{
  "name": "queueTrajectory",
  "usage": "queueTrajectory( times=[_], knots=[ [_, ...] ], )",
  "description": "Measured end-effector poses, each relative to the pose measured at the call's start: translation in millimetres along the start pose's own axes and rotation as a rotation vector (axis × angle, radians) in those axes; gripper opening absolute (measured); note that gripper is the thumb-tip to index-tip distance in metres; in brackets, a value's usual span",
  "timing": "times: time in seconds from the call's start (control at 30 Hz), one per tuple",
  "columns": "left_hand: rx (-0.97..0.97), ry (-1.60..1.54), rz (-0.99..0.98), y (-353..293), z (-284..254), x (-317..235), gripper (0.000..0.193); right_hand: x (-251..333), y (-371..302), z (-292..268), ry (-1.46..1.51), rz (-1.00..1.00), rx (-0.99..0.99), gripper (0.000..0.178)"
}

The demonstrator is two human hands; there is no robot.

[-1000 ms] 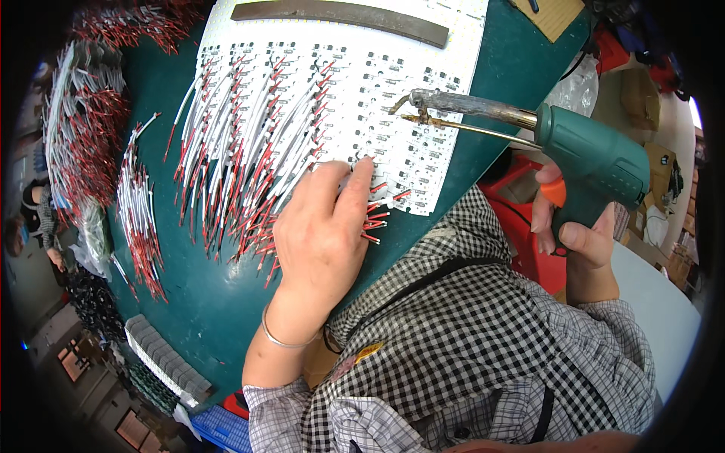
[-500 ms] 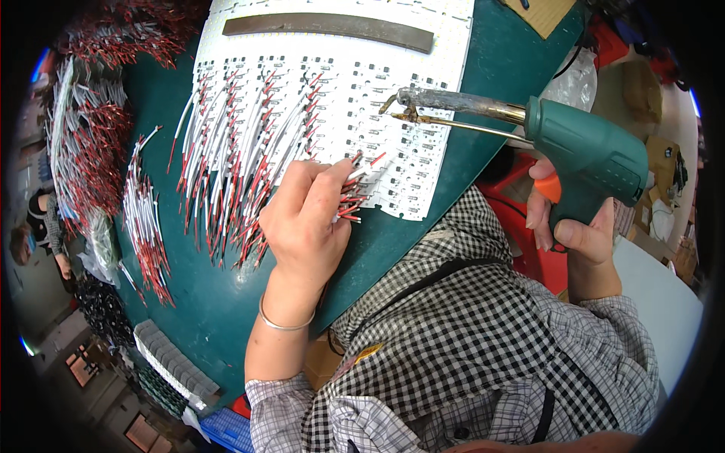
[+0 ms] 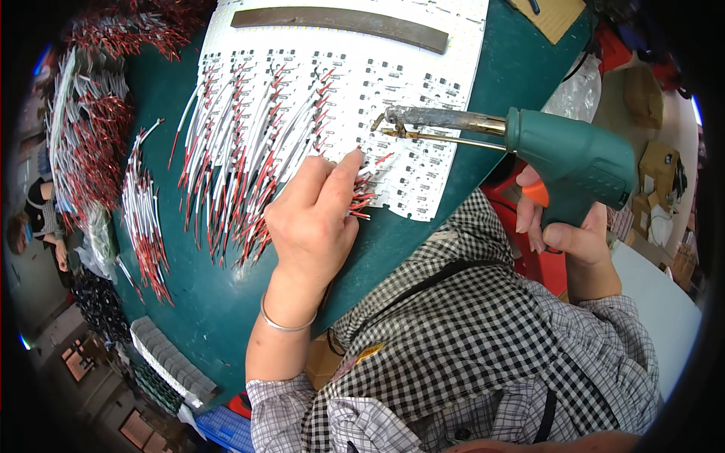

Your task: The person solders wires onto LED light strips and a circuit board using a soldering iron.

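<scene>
My left hand (image 3: 313,215) is closed, its index finger and thumb pinched at the lower part of a white circuit board panel (image 3: 411,57). A short red and white wire (image 3: 384,161) pokes out beside the fingertips; the grip itself is partly hidden. Rows of red and white wires (image 3: 249,162) stand attached along the panel and drape over its near edge. My right hand (image 3: 570,238) is wrapped round the handle of a green soldering gun (image 3: 578,155) with an orange trigger. Its bent tip (image 3: 381,124) hovers over the panel, just above my left fingertips.
A brown metal bar (image 3: 340,26) lies across the panel. On the green table (image 3: 196,325), a small wire bundle (image 3: 146,226) and large wire heaps (image 3: 91,143) sit at left. Cardboard (image 3: 551,19) lies at the far right corner. Another person (image 3: 45,219) is at far left.
The soldering gun has shifted left and slightly down, bringing its tip nearer to my left fingertips. My left hand has moved slightly right, its index finger now extended toward the panel.
</scene>
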State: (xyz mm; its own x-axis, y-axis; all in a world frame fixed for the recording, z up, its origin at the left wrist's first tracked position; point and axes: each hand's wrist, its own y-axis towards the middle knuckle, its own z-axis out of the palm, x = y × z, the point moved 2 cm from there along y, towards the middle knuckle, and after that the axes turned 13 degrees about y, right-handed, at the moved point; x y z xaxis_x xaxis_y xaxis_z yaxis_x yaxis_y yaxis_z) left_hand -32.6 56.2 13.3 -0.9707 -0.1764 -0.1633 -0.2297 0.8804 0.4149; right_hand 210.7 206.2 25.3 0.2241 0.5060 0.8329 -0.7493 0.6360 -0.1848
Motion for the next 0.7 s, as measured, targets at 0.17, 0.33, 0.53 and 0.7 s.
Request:
queueTrajectory(
  times=[0.17, 0.33, 0.53, 0.7],
  knots=[
    [-0.075, 0.032, 0.014, 0.5, 0.7, -0.6, 0.046, 1.1, 0.6, -2.5, 0.001, 0.014, 0.138, 0.055],
    [-0.054, 0.054, 0.051, -1.7, 3.6, 0.4, 0.037, -2.1, 1.6, 2.3, -0.054, -0.016, -0.009, 0.07],
    [-0.064, 0.06, 0.055, -2.7, 2.5, -1.5, 0.034, -5.6, 1.5, 3.2, -0.057, 0.017, 0.0, 0.067],
    [-0.034, 0.054, 0.037, -1.3, 1.8, -3.6, 0.036, -1.5, 4.7, -3.3, -0.037, 0.012, 0.234, 0.056]
  ],
)
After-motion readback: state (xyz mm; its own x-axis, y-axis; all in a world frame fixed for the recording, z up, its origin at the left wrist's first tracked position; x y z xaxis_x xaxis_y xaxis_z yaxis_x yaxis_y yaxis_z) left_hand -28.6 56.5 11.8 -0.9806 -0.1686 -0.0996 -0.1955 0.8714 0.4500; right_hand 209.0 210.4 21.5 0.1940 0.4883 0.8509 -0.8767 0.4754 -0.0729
